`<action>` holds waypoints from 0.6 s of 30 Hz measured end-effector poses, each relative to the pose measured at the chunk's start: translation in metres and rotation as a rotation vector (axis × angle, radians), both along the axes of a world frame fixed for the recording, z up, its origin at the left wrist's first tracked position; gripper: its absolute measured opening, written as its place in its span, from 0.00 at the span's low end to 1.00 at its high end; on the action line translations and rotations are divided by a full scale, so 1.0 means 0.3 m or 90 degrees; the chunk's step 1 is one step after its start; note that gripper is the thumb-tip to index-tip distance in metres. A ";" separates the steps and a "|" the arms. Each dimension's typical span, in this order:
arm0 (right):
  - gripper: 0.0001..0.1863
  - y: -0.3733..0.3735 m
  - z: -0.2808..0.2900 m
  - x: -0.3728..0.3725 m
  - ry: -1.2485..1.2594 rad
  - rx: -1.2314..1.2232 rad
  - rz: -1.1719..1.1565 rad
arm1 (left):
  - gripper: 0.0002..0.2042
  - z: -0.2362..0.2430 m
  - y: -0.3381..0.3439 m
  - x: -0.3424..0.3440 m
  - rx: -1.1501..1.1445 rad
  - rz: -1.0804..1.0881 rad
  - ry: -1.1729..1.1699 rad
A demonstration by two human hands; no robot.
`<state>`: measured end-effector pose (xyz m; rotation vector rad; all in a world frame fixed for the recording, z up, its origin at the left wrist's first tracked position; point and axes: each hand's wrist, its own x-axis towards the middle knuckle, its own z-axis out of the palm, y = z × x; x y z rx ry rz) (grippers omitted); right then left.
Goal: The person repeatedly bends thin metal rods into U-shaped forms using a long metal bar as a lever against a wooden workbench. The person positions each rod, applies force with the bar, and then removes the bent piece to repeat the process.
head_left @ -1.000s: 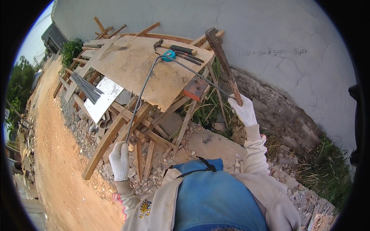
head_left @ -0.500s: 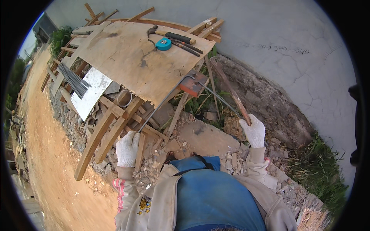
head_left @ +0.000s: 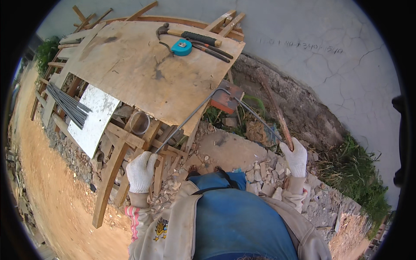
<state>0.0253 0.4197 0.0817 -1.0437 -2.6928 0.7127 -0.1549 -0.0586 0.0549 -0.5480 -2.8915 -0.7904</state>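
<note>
The white-gloved left grip [head_left: 140,175] is closed, its forearm [head_left: 138,219] reaching forward from the lower edge. Well apart and slightly farther forward, the right grip [head_left: 295,158], gloved alike, is closed too, its sleeved forearm [head_left: 295,190] leading back toward the torso [head_left: 242,221].

Blue shirt [head_left: 242,221], faintly mottled. Flanking it, an open beige jacket [head_left: 177,216]. Left of the shirt: yellow-and-black embroidered emblem [head_left: 160,229]; farther left, pink and white sleeve stripes [head_left: 133,221]. Beyond the shirt, tan cuffs [head_left: 138,199], then left glove [head_left: 141,174] and right glove [head_left: 296,159], white, knit-looking. Dark strap [head_left: 212,189] across the shirt's far end, possibly a cord; detail poor.
</note>
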 end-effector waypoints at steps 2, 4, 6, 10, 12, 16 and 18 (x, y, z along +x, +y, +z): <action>0.20 0.002 -0.003 -0.002 -0.013 -0.024 -0.022 | 0.12 0.004 -0.021 -0.044 0.010 -0.012 -0.011; 0.20 0.004 -0.004 -0.005 -0.023 -0.018 -0.037 | 0.11 0.009 -0.044 -0.080 -0.003 -0.017 -0.049; 0.19 0.005 0.000 -0.008 -0.002 -0.059 -0.036 | 0.11 0.006 -0.057 -0.106 -0.005 -0.033 -0.053; 0.17 -0.003 0.019 -0.013 -0.001 -0.117 -0.061 | 0.12 0.000 -0.042 -0.094 0.032 -0.031 -0.071; 0.17 -0.008 0.027 -0.014 -0.005 -0.096 -0.062 | 0.11 0.020 -0.036 -0.075 0.031 -0.032 -0.114; 0.17 -0.006 0.010 -0.027 -0.005 -0.122 -0.044 | 0.13 0.081 0.029 -0.040 -0.050 0.016 -0.008; 0.18 0.004 -0.015 -0.045 -0.017 -0.071 -0.008 | 0.14 0.088 0.130 -0.043 0.023 -0.006 0.055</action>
